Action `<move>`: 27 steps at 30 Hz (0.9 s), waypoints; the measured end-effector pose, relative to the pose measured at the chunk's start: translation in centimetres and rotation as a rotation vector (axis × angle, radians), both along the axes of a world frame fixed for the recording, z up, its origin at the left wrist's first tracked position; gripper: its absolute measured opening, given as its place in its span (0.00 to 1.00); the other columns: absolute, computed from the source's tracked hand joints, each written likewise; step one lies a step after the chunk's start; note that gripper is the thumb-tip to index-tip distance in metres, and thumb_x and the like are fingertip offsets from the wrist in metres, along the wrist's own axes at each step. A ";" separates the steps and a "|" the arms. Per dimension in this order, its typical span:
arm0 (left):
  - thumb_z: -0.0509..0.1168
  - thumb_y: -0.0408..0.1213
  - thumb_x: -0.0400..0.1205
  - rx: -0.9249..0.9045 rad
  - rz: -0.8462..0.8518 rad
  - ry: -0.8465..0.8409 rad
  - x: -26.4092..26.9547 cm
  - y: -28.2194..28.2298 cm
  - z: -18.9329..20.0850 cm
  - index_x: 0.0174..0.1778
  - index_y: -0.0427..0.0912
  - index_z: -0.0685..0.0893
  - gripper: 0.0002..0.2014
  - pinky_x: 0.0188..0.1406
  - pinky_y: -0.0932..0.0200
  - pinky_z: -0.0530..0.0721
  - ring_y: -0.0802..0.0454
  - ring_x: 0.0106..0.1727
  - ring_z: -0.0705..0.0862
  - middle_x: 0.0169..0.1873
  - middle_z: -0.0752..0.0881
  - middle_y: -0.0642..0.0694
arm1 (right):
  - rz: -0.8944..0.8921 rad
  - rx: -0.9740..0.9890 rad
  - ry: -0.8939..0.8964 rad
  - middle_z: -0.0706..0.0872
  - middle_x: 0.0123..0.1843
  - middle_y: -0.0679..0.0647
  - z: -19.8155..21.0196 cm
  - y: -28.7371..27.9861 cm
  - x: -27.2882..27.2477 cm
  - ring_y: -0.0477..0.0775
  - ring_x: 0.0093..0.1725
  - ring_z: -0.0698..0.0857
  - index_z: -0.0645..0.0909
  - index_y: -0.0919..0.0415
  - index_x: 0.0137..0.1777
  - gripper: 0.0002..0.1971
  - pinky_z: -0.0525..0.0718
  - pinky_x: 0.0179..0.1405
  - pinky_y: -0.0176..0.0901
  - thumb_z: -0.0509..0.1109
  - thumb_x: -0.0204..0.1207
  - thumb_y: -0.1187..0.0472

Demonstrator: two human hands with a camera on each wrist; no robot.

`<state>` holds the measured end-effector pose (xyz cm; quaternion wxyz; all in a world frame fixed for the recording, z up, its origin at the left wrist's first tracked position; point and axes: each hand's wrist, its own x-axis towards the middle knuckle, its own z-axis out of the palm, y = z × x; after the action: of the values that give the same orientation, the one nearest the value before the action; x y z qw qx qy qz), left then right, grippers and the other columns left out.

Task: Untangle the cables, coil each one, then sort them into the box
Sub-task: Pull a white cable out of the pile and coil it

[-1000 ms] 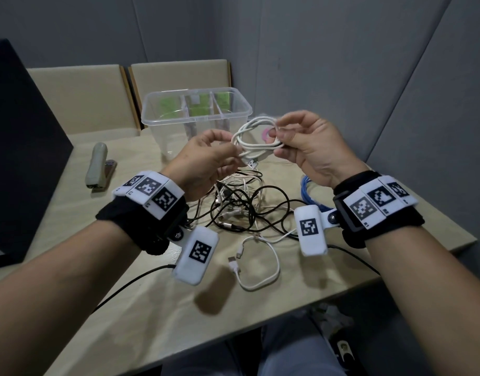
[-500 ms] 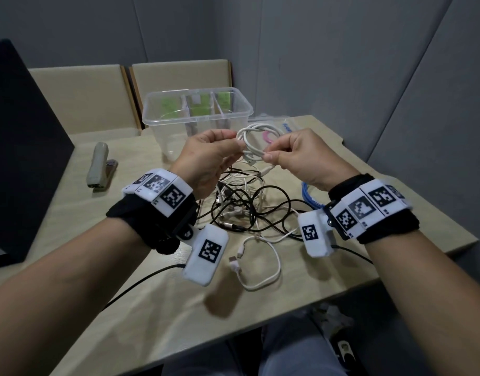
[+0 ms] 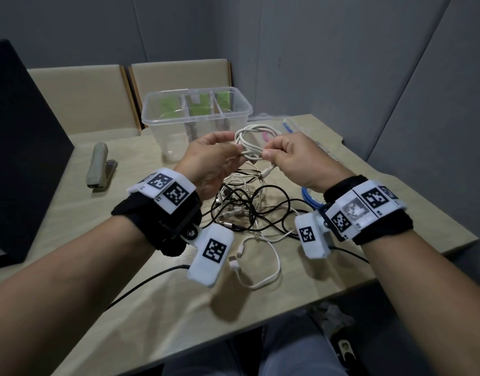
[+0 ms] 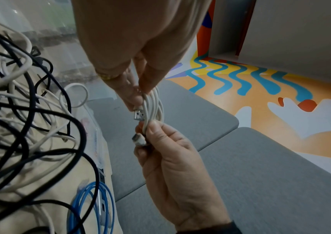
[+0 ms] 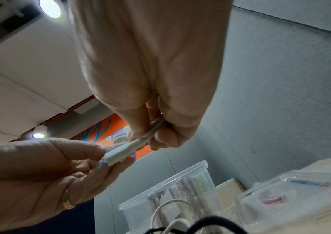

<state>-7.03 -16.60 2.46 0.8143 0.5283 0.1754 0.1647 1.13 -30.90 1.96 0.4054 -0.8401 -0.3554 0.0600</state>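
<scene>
Holding one white cable point(image 3: 253, 143), coiled into several loops, you are keeping it in the air above the surface point(image 3: 157, 289), just in front of the clear box point(image 3: 241, 104). Your left hand point(image 3: 210, 164) is pinching the coil's near side between thumb and fingers point(image 4: 132, 93), with a metal USB plug point(image 4: 139, 114) showing just below that pinch. Your right hand point(image 3: 297, 160) is gripping the same bundle of strands from the other side, fingers point(image 5: 164, 137) curled round it; a white connector point(image 5: 118, 154) is lying between the two hands in the right wrist view.

Lying beneath the hands: a tangle of black and white cables point(image 3: 249, 210), heaped on the surface and not yet coiled. Lying nearer you: a separate short white cable point(image 3: 263, 263), loosely curved, both ends close together. Sitting to the right of the tangle, partly hidden by your right wrist: a blue cable point(image 3: 309, 196), looped.

Standing at the far edge: the box, divided into compartments, with green patches showing through its walls. Resting to the left, well apart from the cables: a stapler point(image 3: 99, 166). Standing at the far left: a dark panel point(image 3: 19, 147). Lying right of the box: a clear plastic bag point(image 3: 295, 126).
</scene>
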 end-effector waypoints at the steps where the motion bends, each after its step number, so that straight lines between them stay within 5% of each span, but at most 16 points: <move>1: 0.65 0.18 0.76 -0.004 0.022 -0.006 0.1 0.0 -0.1 0.44 0.36 0.79 0.09 0.31 0.64 0.87 0.49 0.33 0.87 0.39 0.86 0.37 | 0.004 -0.010 -0.002 0.87 0.57 0.68 0.1 0.0 -0.1 0.64 0.64 0.82 0.85 0.53 0.39 0.10 0.80 0.63 0.59 0.66 0.81 0.58; 4: 0.65 0.17 0.76 -0.008 0.058 -0.017 0.3 -0.1 -0.3 0.44 0.37 0.78 0.10 0.31 0.64 0.87 0.49 0.33 0.86 0.40 0.85 0.38 | 0.013 -0.041 -0.029 0.81 0.36 0.57 0.5 -0.1 -0.5 0.53 0.37 0.78 0.81 0.52 0.34 0.14 0.75 0.43 0.46 0.63 0.83 0.58; 8: 0.64 0.17 0.76 -0.015 0.051 -0.031 0.3 -0.3 -0.4 0.45 0.39 0.75 0.12 0.34 0.60 0.88 0.47 0.35 0.85 0.40 0.84 0.38 | 0.007 -0.086 -0.063 0.76 0.30 0.50 0.8 -0.2 -0.8 0.45 0.30 0.72 0.80 0.54 0.38 0.12 0.69 0.32 0.38 0.62 0.84 0.58; 13: 0.62 0.18 0.78 -0.067 0.028 -0.029 0.3 -0.2 -0.5 0.46 0.42 0.72 0.13 0.36 0.55 0.87 0.47 0.33 0.86 0.40 0.84 0.38 | 0.011 -0.105 -0.061 0.76 0.30 0.52 0.8 -0.2 -0.8 0.48 0.31 0.73 0.83 0.63 0.42 0.13 0.71 0.34 0.42 0.62 0.84 0.58; 18: 0.62 0.21 0.80 -0.177 -0.029 -0.024 0.1 0.0 -0.7 0.47 0.41 0.73 0.10 0.35 0.55 0.90 0.50 0.29 0.88 0.40 0.85 0.39 | 0.019 -0.073 -0.029 0.86 0.41 0.64 0.6 -0.3 -0.5 0.58 0.48 0.84 0.82 0.57 0.37 0.13 0.80 0.50 0.52 0.63 0.83 0.58; 23: 0.60 0.21 0.81 -0.170 -0.142 -0.002 -0.2 0.0 -0.8 0.55 0.37 0.75 0.10 0.35 0.57 0.90 0.51 0.33 0.89 0.43 0.85 0.38 | 0.027 -0.059 -0.003 0.79 0.36 0.58 0.3 -0.3 -0.5 0.53 0.38 0.76 0.84 0.61 0.42 0.12 0.74 0.42 0.45 0.62 0.83 0.60; 27: 0.59 0.19 0.81 -0.154 -0.181 -0.022 -0.7 -0.4 -0.5 0.51 0.39 0.73 0.11 0.40 0.56 0.89 0.49 0.34 0.88 0.41 0.85 0.38 | 0.022 0.005 0.005 0.78 0.34 0.58 0.1 -0.5 -0.5 0.53 0.36 0.74 0.83 0.57 0.39 0.12 0.72 0.39 0.44 0.63 0.83 0.61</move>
<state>-7.69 -16.98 1.95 0.8658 0.4761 0.1300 0.0822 0.67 -31.36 2.04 0.4076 -0.8350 -0.3637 0.0657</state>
